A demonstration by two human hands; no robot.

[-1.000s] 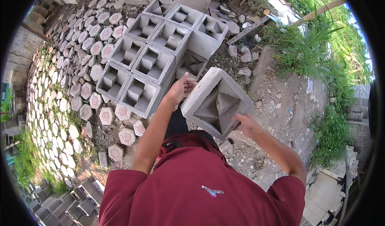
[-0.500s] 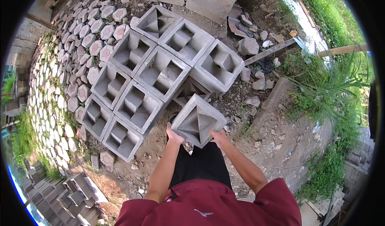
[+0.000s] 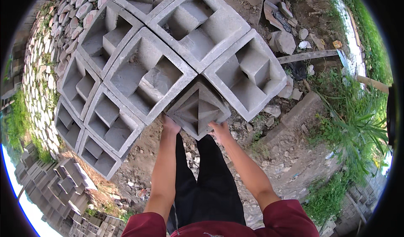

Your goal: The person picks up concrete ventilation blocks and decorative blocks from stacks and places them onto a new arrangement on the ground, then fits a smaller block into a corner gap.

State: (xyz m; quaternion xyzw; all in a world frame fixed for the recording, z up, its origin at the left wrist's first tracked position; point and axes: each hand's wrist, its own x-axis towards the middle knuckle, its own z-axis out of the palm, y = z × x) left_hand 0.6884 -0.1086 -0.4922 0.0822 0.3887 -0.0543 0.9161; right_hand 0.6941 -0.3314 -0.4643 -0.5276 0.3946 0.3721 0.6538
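A square grey concrete block [image 3: 198,108] with pyramid-like slanted facets inside its rim sits low in the notch between larger-looking stacked blocks. My left hand [image 3: 170,124] grips its near left side, the fingers partly hidden beneath it. On its near right side my right hand [image 3: 219,131] is closed, thumb and fingers at the edge. Left of the notch stands a block with stepped hollows [image 3: 149,75]; to the right is a similar hollow block [image 3: 248,75]. Whether the held block rests on something is hidden.
More hollow blocks [image 3: 111,37] continue to the left and far side. Hexagonal pavers [image 3: 40,90] cover the ground at left. Rubble [image 3: 282,43] and a narrow plank [image 3: 309,56] lie at right, beside grass [image 3: 345,119]. Other blocks are piled [image 3: 69,182] at lower left.
The held block has moved away from my body, down and slightly left, into the notch between the stacked blocks. My hands went with it, and my view has come closer to the stack.
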